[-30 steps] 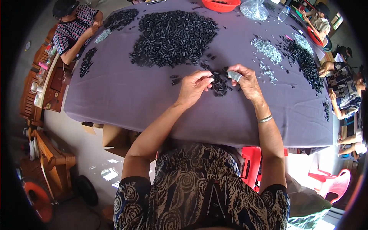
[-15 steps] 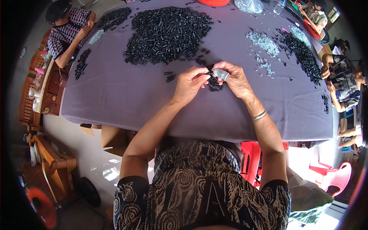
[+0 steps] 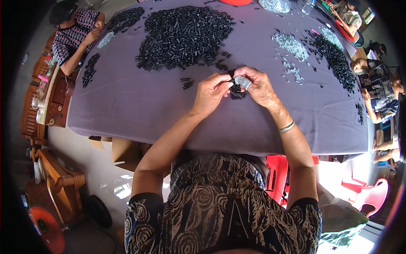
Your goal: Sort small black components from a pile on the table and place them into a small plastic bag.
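Note:
My left hand and my right hand meet above the near middle of the table. Both sets of fingers are pinched around a small black part, mostly hidden by the fingertips. A grey, silvery wrap covers a digit of the right hand. Just under and beyond the fingertips lie several loose black parts. A few more black pieces rest left of my left hand. Farther off spreads a big heap of short black cylindrical pieces.
Small clear or silvery pieces lie scattered to the right, with another black heap beyond. A purple-grey cloth covers the table. One person works at the far left, others at the right. A red basin stands at the back.
My hands stay nearly in place, with only slight finger shifts around the small black part. At the right, another person's hand has moved a little.

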The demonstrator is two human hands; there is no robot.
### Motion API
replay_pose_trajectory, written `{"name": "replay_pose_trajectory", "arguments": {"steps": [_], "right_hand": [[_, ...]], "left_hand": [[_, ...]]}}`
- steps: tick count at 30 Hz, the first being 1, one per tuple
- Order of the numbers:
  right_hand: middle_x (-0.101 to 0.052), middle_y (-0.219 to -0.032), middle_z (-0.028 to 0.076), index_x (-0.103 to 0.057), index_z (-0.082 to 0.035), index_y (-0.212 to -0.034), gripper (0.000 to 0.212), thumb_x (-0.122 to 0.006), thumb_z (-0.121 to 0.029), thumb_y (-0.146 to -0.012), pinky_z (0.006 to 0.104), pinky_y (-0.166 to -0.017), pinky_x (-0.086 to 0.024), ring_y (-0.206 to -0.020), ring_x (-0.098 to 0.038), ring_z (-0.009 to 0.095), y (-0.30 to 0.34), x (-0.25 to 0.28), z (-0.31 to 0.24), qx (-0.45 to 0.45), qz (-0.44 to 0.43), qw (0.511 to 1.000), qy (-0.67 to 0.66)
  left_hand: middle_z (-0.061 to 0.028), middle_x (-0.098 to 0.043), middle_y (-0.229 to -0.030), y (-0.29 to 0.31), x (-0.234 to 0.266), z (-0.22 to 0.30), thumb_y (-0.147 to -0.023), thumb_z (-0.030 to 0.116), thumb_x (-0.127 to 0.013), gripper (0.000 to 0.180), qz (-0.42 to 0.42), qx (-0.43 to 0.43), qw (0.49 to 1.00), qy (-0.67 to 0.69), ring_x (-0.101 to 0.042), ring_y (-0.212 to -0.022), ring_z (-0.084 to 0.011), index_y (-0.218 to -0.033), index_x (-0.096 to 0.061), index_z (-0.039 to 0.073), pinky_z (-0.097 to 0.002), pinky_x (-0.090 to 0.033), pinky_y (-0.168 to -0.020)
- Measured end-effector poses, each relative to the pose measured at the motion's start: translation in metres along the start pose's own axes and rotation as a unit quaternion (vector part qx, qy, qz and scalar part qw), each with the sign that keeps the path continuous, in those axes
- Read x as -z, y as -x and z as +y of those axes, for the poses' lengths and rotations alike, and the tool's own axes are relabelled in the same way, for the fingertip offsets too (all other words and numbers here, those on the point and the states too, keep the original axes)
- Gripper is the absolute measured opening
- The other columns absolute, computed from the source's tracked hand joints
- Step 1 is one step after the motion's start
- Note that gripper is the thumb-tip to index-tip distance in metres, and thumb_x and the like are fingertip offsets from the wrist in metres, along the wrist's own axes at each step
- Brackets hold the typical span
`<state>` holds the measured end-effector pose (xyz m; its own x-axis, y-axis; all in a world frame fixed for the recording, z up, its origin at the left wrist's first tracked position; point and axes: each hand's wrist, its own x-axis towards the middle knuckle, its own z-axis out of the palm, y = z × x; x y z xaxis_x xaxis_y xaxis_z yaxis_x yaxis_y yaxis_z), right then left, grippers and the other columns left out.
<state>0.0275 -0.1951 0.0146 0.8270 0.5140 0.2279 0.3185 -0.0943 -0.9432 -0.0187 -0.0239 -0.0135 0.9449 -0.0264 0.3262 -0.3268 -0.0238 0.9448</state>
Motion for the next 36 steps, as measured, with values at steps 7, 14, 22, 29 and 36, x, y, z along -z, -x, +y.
{"name": "replay_pose_trajectory", "arguments": {"steps": [7, 14, 22, 29, 36], "right_hand": [[-0.058, -0.086, 0.0, -0.059, -0.003, -0.096, 0.011, -0.054, 0.0, -0.087, 0.0217, -0.061, -0.047, -0.073, -0.054, 0.007, 0.002, 0.002, -0.008, 0.095, -0.008, 0.989, 0.11], [-0.061, -0.086, 0.0, -0.06, -0.003, -0.097, 0.015, -0.057, 0.002, -0.083, 0.0224, -0.065, -0.048, -0.076, -0.055, 0.007, 0.002, -0.001, -0.002, 0.029, 0.002, 0.999, 0.028], [-0.057, -0.076, 0.002, -0.057, 0.0, -0.101, 0.031, -0.043, -0.028, -0.095, 0.0227, -0.059, -0.046, -0.064, -0.05, 0.008, -0.001, 0.002, -0.014, -0.071, 0.026, 0.985, -0.154], [-0.053, -0.077, 0.007, -0.053, -0.002, -0.094, 0.063, -0.034, -0.062, -0.089, 0.0256, -0.052, -0.044, -0.063, -0.051, 0.013, 0.004, 0.012, 0.002, -0.115, -0.078, 0.955, -0.261], [-0.043, -0.066, -0.001, -0.051, -0.005, -0.077, 0.044, -0.047, -0.047, -0.09, 0.021, -0.044, -0.024, -0.053, -0.033, 0.007, 0.014, 0.01, -0.006, -0.082, -0.103, 0.922, -0.365]], "left_hand": [[-0.0045, -0.055, -0.082, 0.001, 0.001, -0.002, -0.085, -0.002, -0.058, 0.016, -0.03, 0.006, 0.998, 0.051, -0.056, -0.065, -0.0107, -0.1, -0.062, -0.003, -0.0236, -0.049, -0.059], [-0.0048, -0.056, -0.083, -0.001, 0.0, -0.005, -0.085, -0.002, -0.058, 0.015, -0.012, 0.005, 0.996, 0.086, -0.056, -0.067, -0.0109, -0.1, -0.061, -0.003, -0.024, -0.049, -0.06], [-0.0049, -0.056, -0.086, -0.002, 0.0, 0.001, -0.085, -0.003, -0.059, 0.016, 0.005, -0.002, 0.996, 0.087, -0.057, -0.068, -0.0114, -0.1, -0.06, -0.004, -0.0236, -0.049, -0.06], [-0.0038, -0.053, -0.095, -0.006, -0.012, 0.017, -0.084, -0.002, -0.06, 0.016, -0.013, -0.059, 0.989, 0.137, -0.056, -0.079, -0.0102, -0.1, -0.061, -0.004, -0.0231, -0.047, -0.072], [-0.0059, -0.047, -0.1, -0.014, -0.033, 0.04, -0.084, -0.003, -0.059, 0.013, -0.007, -0.071, 0.985, 0.158, -0.057, -0.075, -0.0127, -0.097, -0.059, -0.006, -0.0271, -0.051, -0.071]]}}
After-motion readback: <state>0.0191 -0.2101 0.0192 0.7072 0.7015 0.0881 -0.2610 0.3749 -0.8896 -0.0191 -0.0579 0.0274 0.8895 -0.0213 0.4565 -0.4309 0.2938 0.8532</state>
